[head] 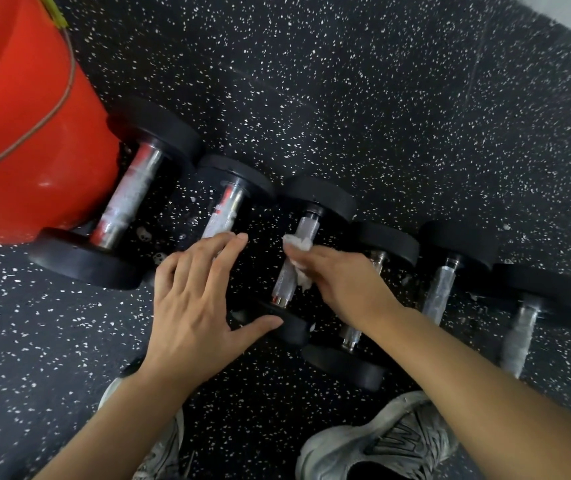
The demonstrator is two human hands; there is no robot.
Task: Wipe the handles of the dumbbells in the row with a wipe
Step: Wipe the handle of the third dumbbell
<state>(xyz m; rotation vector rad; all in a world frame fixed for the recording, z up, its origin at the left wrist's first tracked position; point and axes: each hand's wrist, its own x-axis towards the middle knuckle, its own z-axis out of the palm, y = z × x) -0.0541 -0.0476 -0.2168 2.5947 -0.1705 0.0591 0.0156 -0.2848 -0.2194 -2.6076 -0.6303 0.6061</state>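
Grey sneakers (381, 441) stand nearest you. Your right hand (343, 285) pinches the white wipe (299, 258) against the third dumbbell's knurled handle (294, 261), mid-row on the speckled rubber floor (381, 98). Its long axis runs near-left to far-right; stroke along it. Your left hand (194, 303) lies flat, fingers spread, holding nothing.

Left hand (192, 303) is held flat, palm down, fingers (223, 252) extended and slightly spread, thumb splayed out to the right; forearm is bare and enters from bottom left. Right hand (341, 284) is curled with knuckles up, fingertips pinched closed on a white wipe (299, 259), wrist roughly straight. Right forearm is bare too, extended diagonally in from bottom right, the two hands near each other but apart.
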